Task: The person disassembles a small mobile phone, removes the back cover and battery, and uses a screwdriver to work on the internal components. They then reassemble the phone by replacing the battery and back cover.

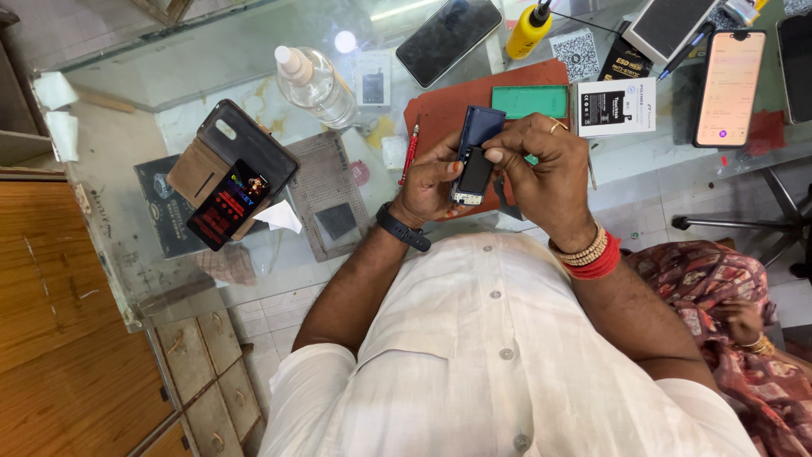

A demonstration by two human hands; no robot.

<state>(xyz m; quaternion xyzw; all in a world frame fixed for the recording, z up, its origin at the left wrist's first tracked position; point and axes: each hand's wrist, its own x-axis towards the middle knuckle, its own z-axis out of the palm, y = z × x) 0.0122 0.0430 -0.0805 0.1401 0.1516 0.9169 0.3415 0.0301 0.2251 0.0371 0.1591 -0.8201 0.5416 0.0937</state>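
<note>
The small dark phone (474, 173) is held above the red mat (440, 110), left hand (427, 186) gripping its lower end, right hand (541, 169) pinching its upper edge, possibly the back cover. Support should stay even; prying gently is advisable.

Two hands work at the near edge of the tabletop (211, 59): the left hand (427, 182) and the right hand (541, 169), sharing one small dark blue phone (475, 156). Four more phones lie about: one in a brown wallet case (228, 199) at the left, one dark (448, 30) at the far edge, one lit (729, 85) and one dark (797, 63) toward the right. Two bottles stand: one clear (317, 85), one yellow (529, 30). One red screwdriver (409, 152). One green mat (531, 101).
</note>
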